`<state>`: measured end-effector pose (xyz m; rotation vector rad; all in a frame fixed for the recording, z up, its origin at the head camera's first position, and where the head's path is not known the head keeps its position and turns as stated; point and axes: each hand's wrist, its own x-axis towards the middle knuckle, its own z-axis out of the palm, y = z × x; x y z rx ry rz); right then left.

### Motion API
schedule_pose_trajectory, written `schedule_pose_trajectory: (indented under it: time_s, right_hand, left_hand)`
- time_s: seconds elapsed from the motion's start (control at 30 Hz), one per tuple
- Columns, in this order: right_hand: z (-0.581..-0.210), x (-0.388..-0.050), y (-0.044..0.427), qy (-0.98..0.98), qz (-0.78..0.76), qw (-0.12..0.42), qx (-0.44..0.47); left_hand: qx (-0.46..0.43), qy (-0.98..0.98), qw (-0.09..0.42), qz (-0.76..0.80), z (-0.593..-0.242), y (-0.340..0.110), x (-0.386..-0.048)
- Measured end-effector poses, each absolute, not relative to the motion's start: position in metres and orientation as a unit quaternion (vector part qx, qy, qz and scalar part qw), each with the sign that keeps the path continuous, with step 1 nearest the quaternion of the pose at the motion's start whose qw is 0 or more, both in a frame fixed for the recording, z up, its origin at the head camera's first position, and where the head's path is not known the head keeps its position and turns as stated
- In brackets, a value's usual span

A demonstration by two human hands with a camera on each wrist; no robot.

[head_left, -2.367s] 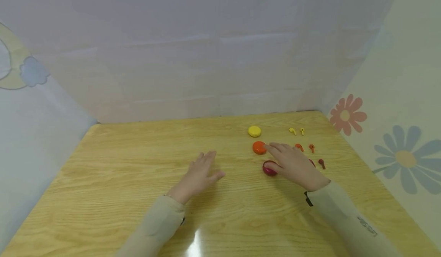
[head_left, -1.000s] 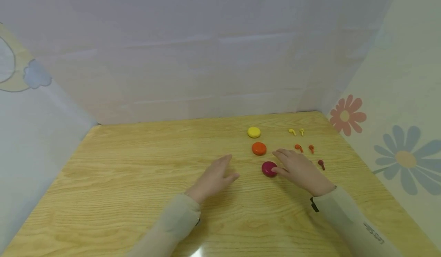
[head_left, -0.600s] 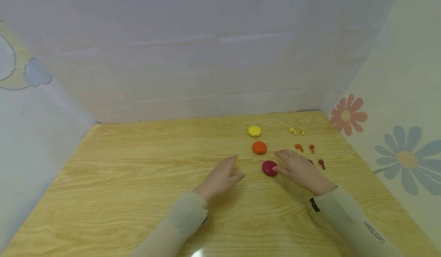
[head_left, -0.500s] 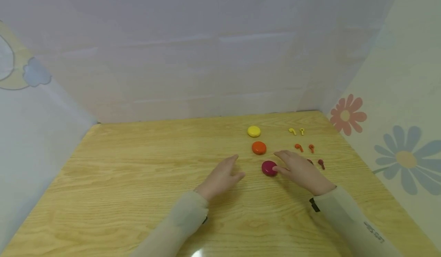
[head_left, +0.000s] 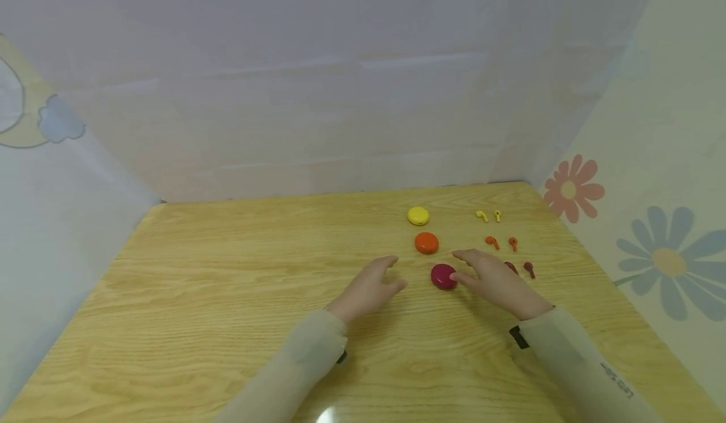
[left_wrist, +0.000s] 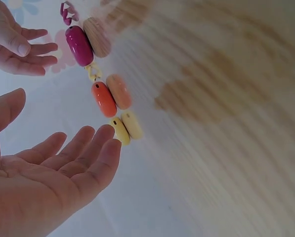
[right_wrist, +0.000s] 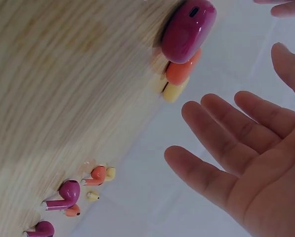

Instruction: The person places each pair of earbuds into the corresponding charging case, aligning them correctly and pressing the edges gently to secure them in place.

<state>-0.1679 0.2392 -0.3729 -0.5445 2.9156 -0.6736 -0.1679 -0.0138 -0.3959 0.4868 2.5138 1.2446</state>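
Note:
Three round glossy cases stand in a column right of centre: a yellow case at the back, an orange case, and a magenta case in front. My right hand hovers beside the magenta case, its thumb overlapping the case's right edge in the head view; the right wrist view shows a gap between them. My left hand is held over the table left of that case, thumb and fingers apart. Both hands hold nothing, and their fingers are extended and relaxed.
Pairs of small earbuds lie to the right: yellow earbuds, orange earbuds and magenta earbuds, one magenta earbud partly behind my right hand. The wooden table meets a pale back wall and side walls with printed flowers and a moon.
My left hand has moved right, toward the magenta case. My right hand has drawn back slightly to the right, uncovering the orange case's edge. The cases and earbuds lie where they were.

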Motion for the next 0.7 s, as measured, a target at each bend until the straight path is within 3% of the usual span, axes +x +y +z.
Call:
schedule_pose_trajectory:
  time_s: [0.4, 0.7]
  right_hand:
    - [-0.375, -0.172, 0.243, 0.95, -0.262, 0.094, -0.141]
    - [-0.379, -0.174, 0.243, 0.947, -0.279, 0.091, -0.134]
  left_hand:
    - [0.146, 0.836, 0.183, 0.496, -0.398, -0.002, -0.172]
    - [0.131, 0.829, 0.196, 0.507, -0.4, 0.006, -0.177]
